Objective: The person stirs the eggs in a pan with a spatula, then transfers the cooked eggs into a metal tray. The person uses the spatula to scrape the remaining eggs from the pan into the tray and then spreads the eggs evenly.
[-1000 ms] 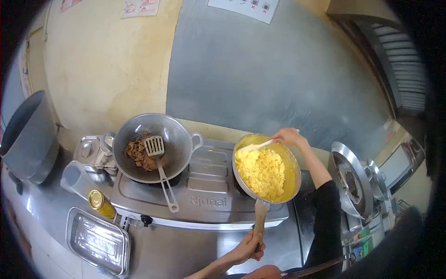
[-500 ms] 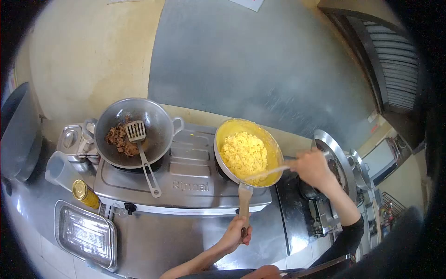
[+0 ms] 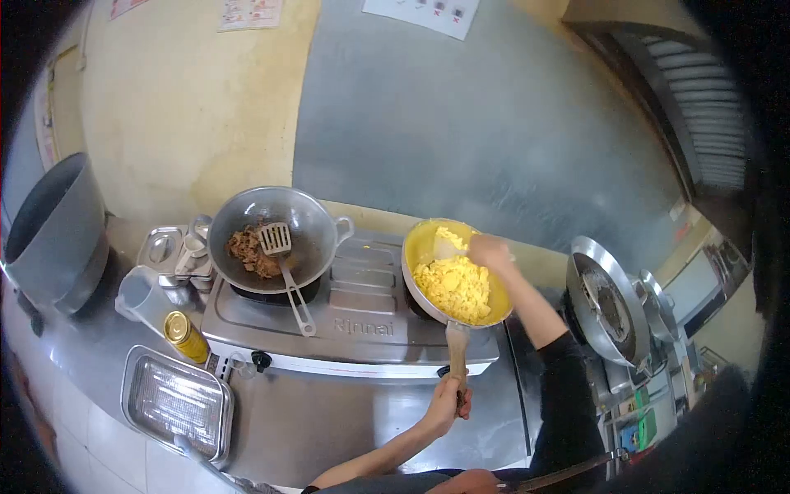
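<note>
Since half a second back, the right hand (image 3: pixel 487 249) has been swung from the right side of the pan up to its far rim, just right of the frame's centre. A pale spatula (image 3: pixel 445 247) seems to be gripped in it with the fingers curled shut, though the blade is half lost against the egg, so that's only probably right. The round metal frying pan with the yellow-coated inside (image 3: pixel 417 251) is held tilted over the right side of the stainless steel gas stove (image 3: pixel 362 329), with a heap of yellow scrambled egg (image 3: pixel 457 286) piled in it. Its wooden handle (image 3: pixel 457 346) is clasped tight near the end by the left hand (image 3: pixel 448 403), bottom centre. Left of centre, a grey steel wok (image 3: pixel 317 239) holding brown meat bits (image 3: pixel 247 251) and a slotted metal turner (image 3: pixel 276 240) is parked on the other burner.
</note>
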`<state>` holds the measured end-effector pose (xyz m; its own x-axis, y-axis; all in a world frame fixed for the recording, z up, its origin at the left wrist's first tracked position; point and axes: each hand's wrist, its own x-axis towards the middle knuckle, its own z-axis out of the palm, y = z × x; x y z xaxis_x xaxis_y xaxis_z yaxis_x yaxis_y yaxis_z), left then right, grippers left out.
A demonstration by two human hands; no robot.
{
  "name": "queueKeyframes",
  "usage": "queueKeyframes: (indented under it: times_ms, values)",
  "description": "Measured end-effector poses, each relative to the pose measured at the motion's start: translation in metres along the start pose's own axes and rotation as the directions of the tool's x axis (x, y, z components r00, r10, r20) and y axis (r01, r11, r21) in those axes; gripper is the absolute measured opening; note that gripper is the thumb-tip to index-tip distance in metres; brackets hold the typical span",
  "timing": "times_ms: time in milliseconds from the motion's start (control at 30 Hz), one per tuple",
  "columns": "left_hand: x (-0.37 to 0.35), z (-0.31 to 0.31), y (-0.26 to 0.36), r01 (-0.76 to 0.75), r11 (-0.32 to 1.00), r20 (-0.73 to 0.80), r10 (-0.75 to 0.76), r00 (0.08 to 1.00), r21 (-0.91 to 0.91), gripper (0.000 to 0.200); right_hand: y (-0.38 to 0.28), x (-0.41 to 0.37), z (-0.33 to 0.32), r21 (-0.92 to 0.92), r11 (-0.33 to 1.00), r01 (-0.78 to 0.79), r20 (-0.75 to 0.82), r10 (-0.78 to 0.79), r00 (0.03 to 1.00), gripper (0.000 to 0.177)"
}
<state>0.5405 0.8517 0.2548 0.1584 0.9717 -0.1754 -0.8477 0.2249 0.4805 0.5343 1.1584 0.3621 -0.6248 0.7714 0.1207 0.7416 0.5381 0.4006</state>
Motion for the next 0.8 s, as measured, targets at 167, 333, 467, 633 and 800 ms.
queueKeyframes:
  times_ms: [167, 333, 467, 633, 800]
  values:
    - [-0.003, -0.002, 0.006, -0.004, 1.0, 0.002, 0.004, 1.0, 0.011, 0.029, 0.042, -0.032, -0.057, 0.15, 0.968, -0.201, 0.257, 0.158, 0.953, 0.033]
    - [-0.003, -0.005, 0.003, 0.021, 1.0, 0.009, -0.021, 1.0, 0.008, 0.028, 0.027, -0.048, -0.006, -0.038, 0.998, -0.053, 0.055, 0.055, 0.997, 0.031]
    - [-0.004, -0.005, 0.008, 0.049, 0.999, 0.063, -0.049, 0.997, -0.002, 0.031, 0.002, -0.115, -0.023, -0.079, 0.973, 0.218, 0.026, -0.216, 0.976, 0.027]
    - [-0.005, -0.005, 0.012, 0.114, 0.993, 0.03, -0.115, 0.993, 0.012, 0.035, 0.024, -0.152, -0.132, -0.217, 0.954, 0.206, 0.096, -0.189, 0.977, 0.012]
    - [-0.006, -0.006, 0.011, 0.118, 0.993, 0.041, -0.117, 0.992, -0.002, 0.036, -0.034, -0.157, -0.086, -0.329, 0.895, 0.301, 0.319, -0.195, 0.928, 0.012]
